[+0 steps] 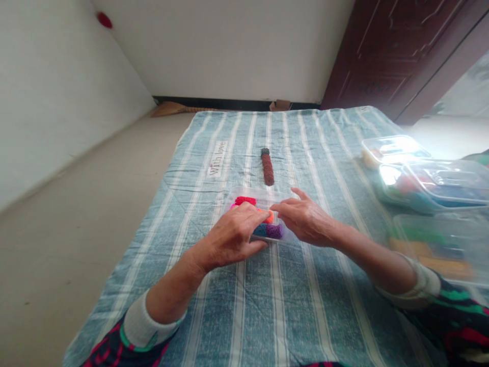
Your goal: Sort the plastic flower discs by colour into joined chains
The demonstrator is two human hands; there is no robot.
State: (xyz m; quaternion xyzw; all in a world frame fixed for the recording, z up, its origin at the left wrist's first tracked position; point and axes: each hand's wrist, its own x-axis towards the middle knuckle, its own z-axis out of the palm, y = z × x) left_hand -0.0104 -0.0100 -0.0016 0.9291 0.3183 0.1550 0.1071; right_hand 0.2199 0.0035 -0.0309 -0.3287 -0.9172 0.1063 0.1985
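Note:
A small clear plastic box lies on the striped blue cloth, holding red, pink, orange, blue and purple fuzzy pieces. My left hand rests over the box's near left side, thumb along its front edge and fingers curled onto the contents. My right hand sits at the box's right side, fingertips pinched toward the orange piece, index finger raised. What either hand grips is hidden. A dark red roll with a black end lies beyond the box.
Several clear plastic containers with coloured items stand stacked at the right edge of the cloth. A dark wooden door is at the back right. A bare floor runs along the left, below white walls.

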